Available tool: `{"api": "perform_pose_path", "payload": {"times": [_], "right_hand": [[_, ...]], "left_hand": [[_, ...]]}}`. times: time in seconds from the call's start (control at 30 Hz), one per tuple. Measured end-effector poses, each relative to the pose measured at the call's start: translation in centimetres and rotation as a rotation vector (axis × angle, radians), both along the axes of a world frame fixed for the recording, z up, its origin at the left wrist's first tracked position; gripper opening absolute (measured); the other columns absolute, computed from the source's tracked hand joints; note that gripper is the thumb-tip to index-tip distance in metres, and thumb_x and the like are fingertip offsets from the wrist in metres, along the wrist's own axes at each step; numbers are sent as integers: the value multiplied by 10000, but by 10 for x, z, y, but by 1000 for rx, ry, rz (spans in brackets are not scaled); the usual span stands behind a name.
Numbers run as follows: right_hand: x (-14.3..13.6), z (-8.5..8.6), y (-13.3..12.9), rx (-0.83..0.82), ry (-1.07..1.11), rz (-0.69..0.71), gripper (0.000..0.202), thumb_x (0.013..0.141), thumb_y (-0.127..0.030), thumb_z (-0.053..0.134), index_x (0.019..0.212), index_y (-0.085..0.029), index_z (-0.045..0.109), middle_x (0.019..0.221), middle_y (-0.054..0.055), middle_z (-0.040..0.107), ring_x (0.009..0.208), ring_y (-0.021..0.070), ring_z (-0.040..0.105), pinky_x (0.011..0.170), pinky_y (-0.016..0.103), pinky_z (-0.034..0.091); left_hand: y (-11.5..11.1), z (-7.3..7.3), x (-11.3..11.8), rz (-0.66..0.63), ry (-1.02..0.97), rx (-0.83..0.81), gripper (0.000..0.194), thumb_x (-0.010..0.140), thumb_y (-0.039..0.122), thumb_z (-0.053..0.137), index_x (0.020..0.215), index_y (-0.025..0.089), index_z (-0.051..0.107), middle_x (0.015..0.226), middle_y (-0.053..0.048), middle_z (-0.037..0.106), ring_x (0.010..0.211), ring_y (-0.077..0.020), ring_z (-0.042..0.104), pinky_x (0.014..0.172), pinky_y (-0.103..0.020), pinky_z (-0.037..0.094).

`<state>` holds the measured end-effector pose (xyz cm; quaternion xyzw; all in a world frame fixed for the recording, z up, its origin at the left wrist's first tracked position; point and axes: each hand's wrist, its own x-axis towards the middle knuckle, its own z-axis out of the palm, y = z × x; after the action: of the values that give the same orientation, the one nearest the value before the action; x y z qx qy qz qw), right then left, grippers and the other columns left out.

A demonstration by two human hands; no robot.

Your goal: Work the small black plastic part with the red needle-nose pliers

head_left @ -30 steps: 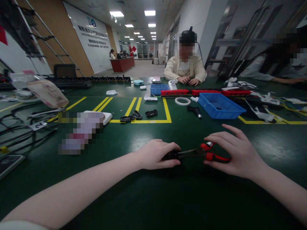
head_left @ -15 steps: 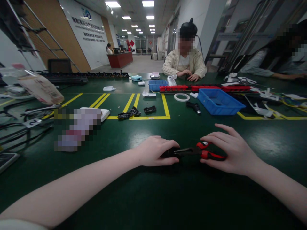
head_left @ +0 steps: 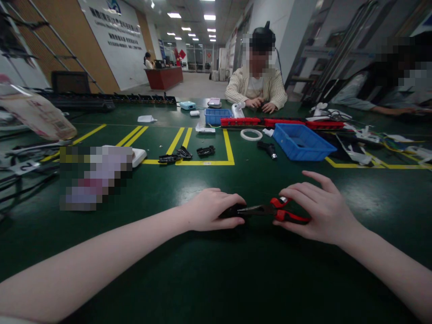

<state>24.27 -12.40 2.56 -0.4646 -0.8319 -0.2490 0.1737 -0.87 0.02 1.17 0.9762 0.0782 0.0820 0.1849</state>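
Near the middle of the green table [head_left: 202, 279], my left hand [head_left: 216, 209] is closed around a black part [head_left: 231, 211], which its fingers largely cover. My right hand [head_left: 319, 209] grips red-handled pliers [head_left: 292, 217] by the handles, its index finger raised. The dark jaws of the pliers point left and reach the black part at my left fingertips; whether they clamp it cannot be made out. Farther back, several black pieces [head_left: 205, 151] lie by the yellow tape lines.
A blue bin [head_left: 302, 143], a black tool [head_left: 267, 149] and a white ring [head_left: 251, 134] lie beyond my right hand. Red strips [head_left: 239, 122] run behind them. A white box [head_left: 138, 157], a bottle [head_left: 40, 114] and cables are at left. A person [head_left: 256, 85] sits opposite.
The view has shifted slightly, so most of the scene appears a little farther left. Both hands keep their holds, and the pliers remain at the black part.
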Motion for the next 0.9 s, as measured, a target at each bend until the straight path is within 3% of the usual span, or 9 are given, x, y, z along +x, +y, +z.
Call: {"api": "perform_pose_path", "payload": {"times": [0.3,0.63,0.9], "right_hand": [[-11,1,-4,55,-84,2,337,809,-430,615,1013,-166,566,842,92,700,729,224,659,960,512,410],[-1,1,-2,16,6,-44,390,799,-445,629,1061,-162,571,918,105,693,839,248,660,1010,525,366],[-2,-3,1,-5,6,-2,394,810,-484,607,1027,-156,584,935,112,700,942,272,653,1041,550,334]], "left_hand": [[1,-3,-1,-17,-17,18,349,914,433,531,1155,180,531,915,-18,677,750,-157,617,686,-270,455],[0,-2,0,-2,-25,17,355,904,418,546,1156,169,537,936,-26,680,781,-160,627,708,-269,466],[-1,-3,-1,-22,-88,37,341,893,389,569,1144,160,543,941,-28,679,758,-151,621,691,-264,464]]}}
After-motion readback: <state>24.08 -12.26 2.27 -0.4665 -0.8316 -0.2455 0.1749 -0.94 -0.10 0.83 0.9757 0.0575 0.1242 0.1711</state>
